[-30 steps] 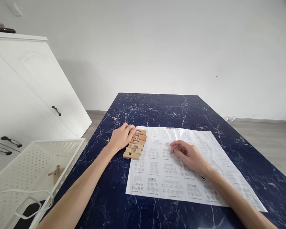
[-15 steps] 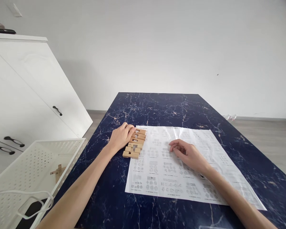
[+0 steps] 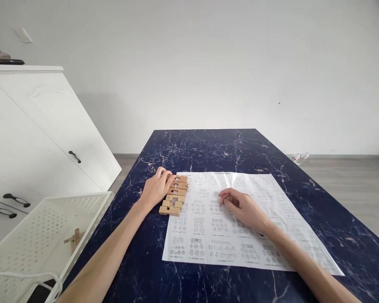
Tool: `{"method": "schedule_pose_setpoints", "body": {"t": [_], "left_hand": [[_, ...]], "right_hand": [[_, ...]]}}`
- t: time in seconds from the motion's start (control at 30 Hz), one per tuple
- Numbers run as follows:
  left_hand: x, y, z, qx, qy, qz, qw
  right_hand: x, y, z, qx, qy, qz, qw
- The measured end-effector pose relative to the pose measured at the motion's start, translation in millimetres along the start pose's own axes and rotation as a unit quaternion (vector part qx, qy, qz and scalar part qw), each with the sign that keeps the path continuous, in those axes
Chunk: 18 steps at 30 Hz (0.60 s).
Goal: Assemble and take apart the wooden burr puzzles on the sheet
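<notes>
A row of several notched wooden puzzle pieces [image 3: 176, 195] lies on the left edge of a printed paper sheet [image 3: 205, 227], partly on the table. My left hand [image 3: 158, 185] is closed around the far left end of the row, its thumb against the pieces; its fingertips are partly hidden. My right hand [image 3: 240, 206] rests on the middle of the sheet with its fingers curled in towards the thumb, and nothing shows in it. Small diagrams in rows cover the sheet, which has creases near its top.
The dark blue marbled table [image 3: 202, 147] runs forward towards a pale wall. To the left stands a white perforated basket [image 3: 91, 221], holding a wooden piece [image 3: 76, 239] and a white cable [image 3: 25, 274]. Behind it is a white cabinet [image 3: 44, 126] with black handles.
My view has tilted up slightly, so the table sits lower and a little further left. Both hands keep nearly the same places on the pieces and the sheet.
</notes>
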<state>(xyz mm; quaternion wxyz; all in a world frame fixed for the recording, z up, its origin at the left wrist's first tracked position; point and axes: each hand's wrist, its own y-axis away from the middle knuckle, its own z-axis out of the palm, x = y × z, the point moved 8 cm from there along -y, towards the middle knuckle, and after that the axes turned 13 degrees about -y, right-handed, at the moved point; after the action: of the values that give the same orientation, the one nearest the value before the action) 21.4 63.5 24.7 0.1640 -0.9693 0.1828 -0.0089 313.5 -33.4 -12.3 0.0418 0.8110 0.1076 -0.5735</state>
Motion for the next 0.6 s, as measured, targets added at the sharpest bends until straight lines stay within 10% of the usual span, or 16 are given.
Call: {"method": "schedule_pose_setpoints", "body": {"t": [0.6], "left_hand": [[4.3,1.3,-0.3,0.004,0.032,0.029,0.999]], "right_hand": [[-1.0,1.3,-0.3,0.006,0.001,-0.001,1.0]]}}
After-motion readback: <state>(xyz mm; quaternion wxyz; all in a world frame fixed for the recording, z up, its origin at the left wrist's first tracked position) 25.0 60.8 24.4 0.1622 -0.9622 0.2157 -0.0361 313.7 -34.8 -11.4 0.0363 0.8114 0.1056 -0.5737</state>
